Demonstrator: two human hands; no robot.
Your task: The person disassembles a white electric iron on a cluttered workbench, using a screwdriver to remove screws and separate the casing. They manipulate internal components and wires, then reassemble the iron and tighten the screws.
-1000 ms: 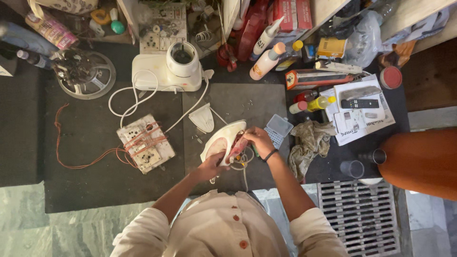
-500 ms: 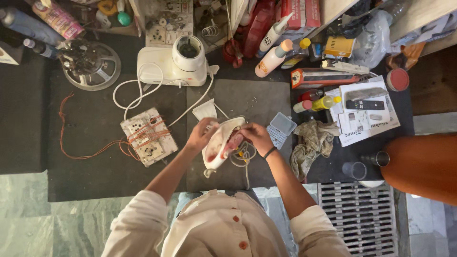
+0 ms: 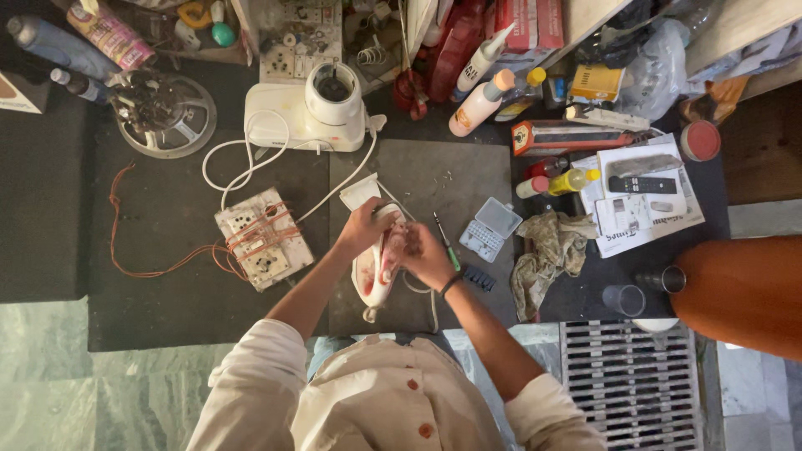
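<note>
Left hand [image 3: 363, 230] and right hand [image 3: 423, 255] clamped on smooth, pointed white iron [image 3: 373, 280], dark mat [image 3: 468, 179]

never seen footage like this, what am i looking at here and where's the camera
The camera sits on a person's head and looks straight down, so you see their own arms and cream shirt from above. There is no machine: just two bare hands. The left hand and right hand together grip a white clothes iron on a dark mat. Around it lie a green screwdriver, a small clear parts box, a rag, a wired switchboard, a white mixer base and several bottles at the back.
</note>
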